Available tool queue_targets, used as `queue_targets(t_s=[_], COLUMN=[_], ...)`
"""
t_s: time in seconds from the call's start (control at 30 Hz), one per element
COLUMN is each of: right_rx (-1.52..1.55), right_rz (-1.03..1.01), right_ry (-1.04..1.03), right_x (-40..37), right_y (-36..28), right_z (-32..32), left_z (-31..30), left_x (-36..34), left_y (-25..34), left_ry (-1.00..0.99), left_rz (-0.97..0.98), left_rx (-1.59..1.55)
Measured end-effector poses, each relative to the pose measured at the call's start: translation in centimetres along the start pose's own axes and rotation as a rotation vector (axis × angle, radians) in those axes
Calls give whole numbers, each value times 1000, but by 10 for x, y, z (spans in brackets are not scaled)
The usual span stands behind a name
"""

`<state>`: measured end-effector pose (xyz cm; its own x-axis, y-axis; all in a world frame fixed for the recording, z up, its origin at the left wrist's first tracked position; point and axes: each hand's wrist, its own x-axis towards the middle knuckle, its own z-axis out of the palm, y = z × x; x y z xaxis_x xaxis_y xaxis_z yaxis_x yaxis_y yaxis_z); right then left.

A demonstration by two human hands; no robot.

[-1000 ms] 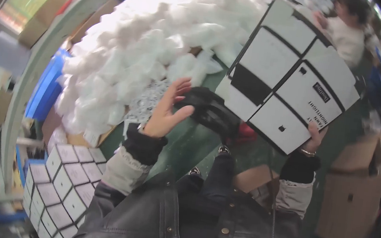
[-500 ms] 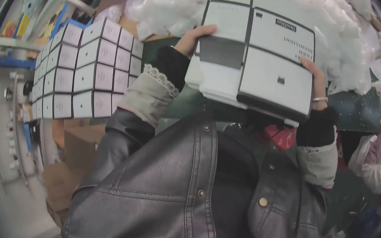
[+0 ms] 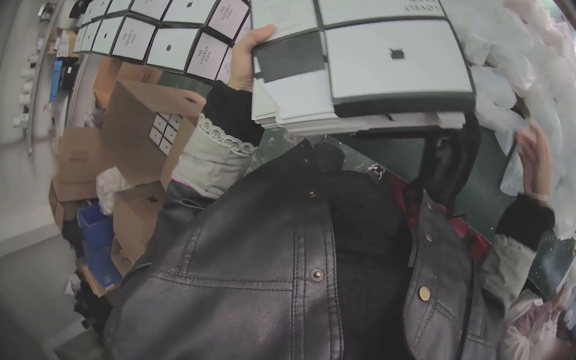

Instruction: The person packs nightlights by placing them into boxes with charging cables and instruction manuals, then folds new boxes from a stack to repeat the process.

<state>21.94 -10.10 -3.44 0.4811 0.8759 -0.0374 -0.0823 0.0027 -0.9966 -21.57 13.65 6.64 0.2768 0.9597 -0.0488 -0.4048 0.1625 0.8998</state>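
Note:
My left hand (image 3: 247,56) grips the left edge of a block of white printed gift boxes (image 3: 396,64) with black edges. One top panel carries upside-down lettering about a nightlight, another a small dark mark. Layered white card edges show under the block, and a grey panel faces my left fingers. My right hand (image 3: 536,160) is off the boxes, raised to the right with fingers stretched out beside the translucent plastic bags (image 3: 510,99). Its fingertips meet the bags' edge; whether they touch is hard to tell.
Rows of similar white boxes (image 3: 172,11) stand stacked at upper left. An open cardboard carton (image 3: 138,111) with white boxes inside sits below them, near a blue bin (image 3: 95,225). A dark green tabletop (image 3: 485,183) lies under the bags. Another person's sleeve (image 3: 520,338) shows at lower right.
My right hand has let go of the boxes and moved right to the plastic bags. My left hand still holds the block. The view has turned, showing more of the carton at left.

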Motion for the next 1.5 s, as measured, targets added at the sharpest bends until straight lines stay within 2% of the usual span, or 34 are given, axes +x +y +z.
queue_targets(t_s=[0.1,0.17,0.2,0.27,0.3,0.43,0.5,0.6,0.7,0.8,0.9,1.0,1.07,1.2,1.33,1.4,1.5], right_rx=[-62,-469,-564,-434,-389,-164,-129,-228,-185,-311,-358,-346,-327,-411,-58,-47,-123], right_rz=[25,335,420,720,794,463,333,188,314,314,283,275,252,212,126,41,-167], right_ry=[282,353,374,325,330,119,162,235,217,215,361,401,427,505,342,159,93], right_x=[-63,-122,-146,-202,-209,-183,-144,-80,-52,-40,-31,-29,-26,-29,-44,-45,-47], right_y=[82,137,162,209,221,200,175,147,140,127,128,122,124,113,65,41,22], right_z=[-59,-62,-50,8,39,172,219,251,268,274,259,250,247,244,266,285,313], left_z=[-64,-100,-116,-143,-149,-152,-150,-139,-147,-129,-89,-76,-74,-61,-46,-41,-46], left_x=[14,9,9,31,41,69,84,92,88,92,90,97,92,66,23,9,0], left_y=[-11,-18,-19,-18,-23,-54,-65,-82,-114,-144,-164,-182,-180,-161,-132,-118,-106], left_ry=[146,78,55,-238,-330,-111,-50,-93,-124,-169,-228,-299,-327,-298,-220,-221,-137], left_rz=[-16,-202,-255,-470,-532,-441,-435,-496,-512,-603,-598,-481,-312,-179,-36,25,56], left_rx=[-52,-120,-130,-17,15,277,399,488,517,401,268,420,806,1159,1207,1122,995])
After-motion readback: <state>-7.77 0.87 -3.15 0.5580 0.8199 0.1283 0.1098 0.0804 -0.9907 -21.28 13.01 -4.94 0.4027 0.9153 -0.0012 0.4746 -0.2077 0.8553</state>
